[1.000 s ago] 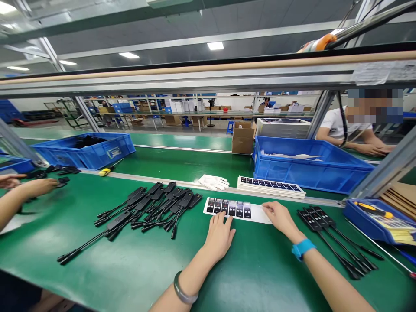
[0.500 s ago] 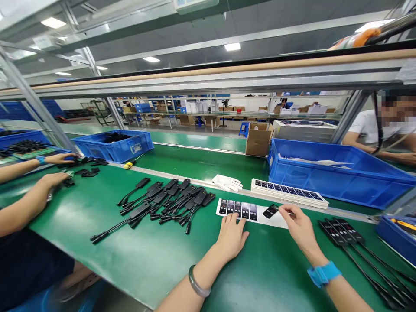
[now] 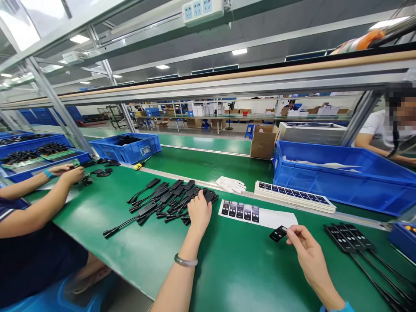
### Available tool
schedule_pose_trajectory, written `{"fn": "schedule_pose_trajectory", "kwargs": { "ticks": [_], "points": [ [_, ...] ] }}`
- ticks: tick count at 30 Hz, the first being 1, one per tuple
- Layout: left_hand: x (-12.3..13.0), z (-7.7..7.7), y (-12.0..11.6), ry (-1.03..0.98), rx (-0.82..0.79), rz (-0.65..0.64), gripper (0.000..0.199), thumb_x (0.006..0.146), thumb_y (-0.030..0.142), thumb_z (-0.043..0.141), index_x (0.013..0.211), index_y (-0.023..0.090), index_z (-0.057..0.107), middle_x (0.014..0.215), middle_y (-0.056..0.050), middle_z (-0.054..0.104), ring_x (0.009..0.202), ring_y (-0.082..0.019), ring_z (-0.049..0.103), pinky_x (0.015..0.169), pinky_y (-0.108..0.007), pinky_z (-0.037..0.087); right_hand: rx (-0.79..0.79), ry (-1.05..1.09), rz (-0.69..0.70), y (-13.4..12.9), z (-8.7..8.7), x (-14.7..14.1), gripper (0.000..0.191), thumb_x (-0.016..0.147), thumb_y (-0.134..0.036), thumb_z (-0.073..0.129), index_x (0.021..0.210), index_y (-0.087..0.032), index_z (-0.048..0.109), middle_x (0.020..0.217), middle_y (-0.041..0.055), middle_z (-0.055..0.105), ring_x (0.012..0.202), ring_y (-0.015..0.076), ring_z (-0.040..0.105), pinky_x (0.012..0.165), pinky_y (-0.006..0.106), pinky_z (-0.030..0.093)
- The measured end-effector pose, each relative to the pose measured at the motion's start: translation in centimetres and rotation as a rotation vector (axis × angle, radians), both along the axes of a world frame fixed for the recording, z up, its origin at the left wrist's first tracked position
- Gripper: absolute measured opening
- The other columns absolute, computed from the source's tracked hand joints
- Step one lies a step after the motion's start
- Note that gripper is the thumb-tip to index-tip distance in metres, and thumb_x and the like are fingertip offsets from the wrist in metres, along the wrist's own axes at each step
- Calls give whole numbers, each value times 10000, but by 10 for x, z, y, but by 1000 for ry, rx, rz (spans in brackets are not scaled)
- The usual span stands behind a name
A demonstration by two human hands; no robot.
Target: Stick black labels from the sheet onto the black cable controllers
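I have a green bench top (image 3: 242, 264) spread below both hands, with a heap of black cabled units (image 3: 167, 197) lying by the left hand (image 3: 199, 213) and off to its left. Between it and the right hand (image 3: 302, 243) lies a white label sheet (image 3: 277, 218), with a white glove (image 3: 231, 184) and a stack of label sheets (image 3: 294, 197) farther out. Three black units (image 3: 349, 236) rest just right of the right hand.

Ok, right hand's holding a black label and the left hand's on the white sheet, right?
Not quite: the head view shows the left hand at the black cabled units, off the white sheet. The right hand does hold a black label.
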State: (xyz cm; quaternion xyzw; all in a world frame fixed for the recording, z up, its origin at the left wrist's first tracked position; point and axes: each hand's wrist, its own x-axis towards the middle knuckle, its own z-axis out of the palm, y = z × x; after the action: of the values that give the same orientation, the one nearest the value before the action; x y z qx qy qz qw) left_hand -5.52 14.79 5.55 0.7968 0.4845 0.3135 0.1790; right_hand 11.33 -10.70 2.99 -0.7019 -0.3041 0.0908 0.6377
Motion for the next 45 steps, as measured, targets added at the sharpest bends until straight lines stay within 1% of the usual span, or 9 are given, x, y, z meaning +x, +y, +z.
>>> {"fn": "schedule_pose_trajectory", "kwargs": {
  "ticks": [3, 6, 9, 12, 14, 15, 19, 33, 45],
  "points": [
    [9, 4, -23, -118, -118, -173, 514, 790, 225, 540, 1284, 136, 433, 1092, -141, 529, 982, -274, 558, 903, -447, 426, 29, 15, 57, -1, 4, -8, 232, 844, -464, 547, 807, -236, 532, 749, -13, 489, 632, 150, 498, 591, 263, 442],
    [21, -1, -58, -212, -356, -403, 334, 781, 252, 544, 1100, 155, 560, 940, -80, 584, 740, -177, 604, 726, -340, 514, 52, 55, 108, 0, 6, -15, 223, 861, -449, 534, 805, -234, 524, 690, -26, 481, 596, 142, 488, 583, 267, 430],
    [30, -11, -94, -268, -612, -581, 248, 800, 272, 515, 1006, 139, 550, 835, -60, 625, 602, -127, 595, 583, -275, 525, 80, 105, 122, 2, 10, -21, 234, 851, -450, 547, 792, -226, 517, 672, -36, 479, 546, 126, 473, 549, 261, 414],
    [33, -16, -118, -447, -999, -704, 286, 770, 275, 572, 1009, 147, 485, 900, -79, 652, 669, -125, 631, 647, -275, 536, 90, 133, 111, 3, 13, -23, 253, 826, -458, 580, 778, -218, 511, 663, -42, 463, 508, 111, 446, 503, 247, 392],
    [32, -15, -126, -570, -1261, -757, 364, 704, 247, 654, 1001, 154, 467, 902, -79, 662, 703, -139, 648, 708, -300, 533, 86, 139, 105, 3, 14, -24, 254, 814, -450, 602, 780, -215, 513, 662, -45, 453, 497, 102, 430, 481, 237, 377],
    [31, -14, -128, -599, -1339, -775, 409, 670, 221, 685, 1009, 156, 466, 888, -76, 668, 716, -150, 655, 727, -312, 530, 84, 140, 105, 3, 14, -25, 251, 810, -443, 613, 779, -214, 515, 667, -45, 452, 496, 98, 424, 474, 232, 369],
    [29, -9, -130, -576, -1390, -835, 501, 629, 140, 697, 1075, 149, 468, 840, -81, 690, 742, -183, 671, 741, -332, 519, 71, 138, 119, 4, 12, -27, 230, 803, -409, 637, 762, -210, 530, 678, -38, 474, 502, 90, 421, 466, 224, 356],
    [27, -12, -134, -503, -1472, -918, 525, 617, 99, 680, 1104, 135, 487, 875, -121, 711, 814, -220, 691, 765, -344, 519, 22, 172, 123, 4, 17, -32, 215, 784, -383, 658, 752, -199, 551, 641, -34, 527, 483, 84, 442, 441, 213, 369],
    [29, -16, -135, -481, -1401, -970, 459, 714, 252, 702, 1089, 145, 461, 867, -110, 705, 785, -193, 685, 739, -307, 514, -12, 178, 85, 4, 16, -34, 223, 776, -390, 655, 747, -197, 548, 622, -33, 523, 501, 96, 450, 445, 213, 378]
  ]
}}
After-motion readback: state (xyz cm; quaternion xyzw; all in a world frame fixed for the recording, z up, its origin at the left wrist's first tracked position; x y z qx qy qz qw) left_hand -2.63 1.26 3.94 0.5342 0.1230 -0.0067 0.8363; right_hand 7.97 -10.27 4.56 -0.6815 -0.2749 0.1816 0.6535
